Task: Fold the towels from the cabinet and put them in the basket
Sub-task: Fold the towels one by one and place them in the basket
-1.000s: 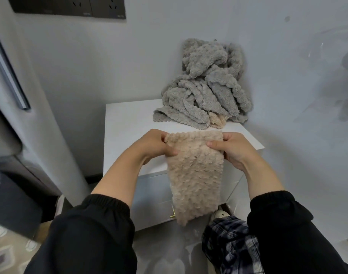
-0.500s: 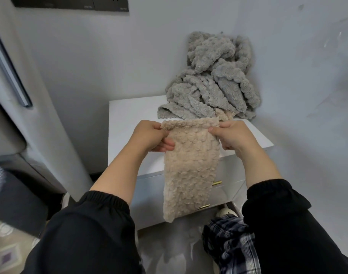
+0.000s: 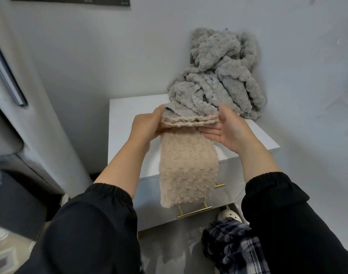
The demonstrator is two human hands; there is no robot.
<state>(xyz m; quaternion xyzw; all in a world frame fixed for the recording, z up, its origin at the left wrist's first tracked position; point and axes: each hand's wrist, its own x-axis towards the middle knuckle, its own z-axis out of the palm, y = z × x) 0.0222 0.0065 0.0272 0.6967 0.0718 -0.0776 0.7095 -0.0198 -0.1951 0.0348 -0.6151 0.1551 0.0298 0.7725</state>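
Note:
A beige fluffy towel, folded into a narrow strip, hangs down in front of the white cabinet. My left hand grips its top left corner, thumb on top. My right hand holds the top right end, palm turned up with fingers under the layered edge. Behind them a heap of grey fluffy towels is piled on the cabinet top against the corner of the wall. No basket is in view.
The cabinet has drawers with gold bar handles. A grey door with a long handle stands at the left. A plaid cloth and a white shoe show below at the right.
Both hands have lifted the beige towel's top end higher and further toward the grey heap. The right hand turned palm up under the edge.

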